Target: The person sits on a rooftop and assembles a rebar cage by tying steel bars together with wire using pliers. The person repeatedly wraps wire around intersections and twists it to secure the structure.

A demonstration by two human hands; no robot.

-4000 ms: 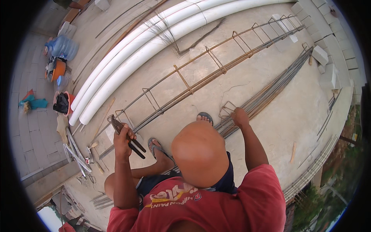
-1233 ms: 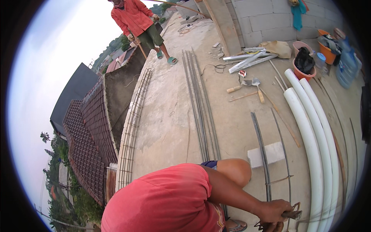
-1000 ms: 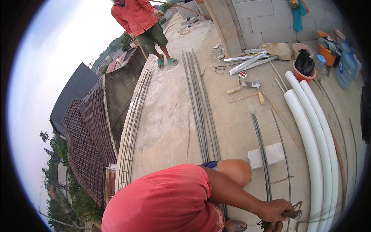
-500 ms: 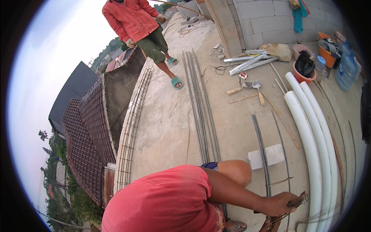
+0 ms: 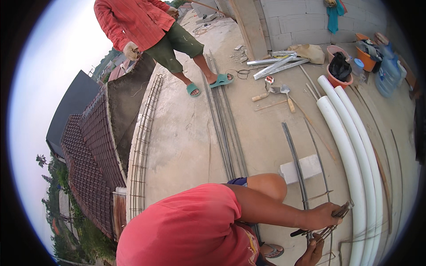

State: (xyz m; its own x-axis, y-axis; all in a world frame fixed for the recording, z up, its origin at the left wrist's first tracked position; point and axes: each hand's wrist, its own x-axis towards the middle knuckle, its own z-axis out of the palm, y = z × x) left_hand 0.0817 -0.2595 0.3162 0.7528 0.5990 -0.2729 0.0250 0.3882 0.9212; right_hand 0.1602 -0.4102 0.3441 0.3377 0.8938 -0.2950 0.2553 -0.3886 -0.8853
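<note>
Pincers (image 5: 347, 208) — clasped in the left fingers (image 5: 337, 220), head protruding.

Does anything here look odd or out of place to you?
One thing: the co-worker's sandal appears to rest on the bundle of loose steel bars, which looks like an unsteady foothold. The trowel and tape measure also lie loose on the floor. Nothing seems amiss with the pliers in the left hand.
</note>
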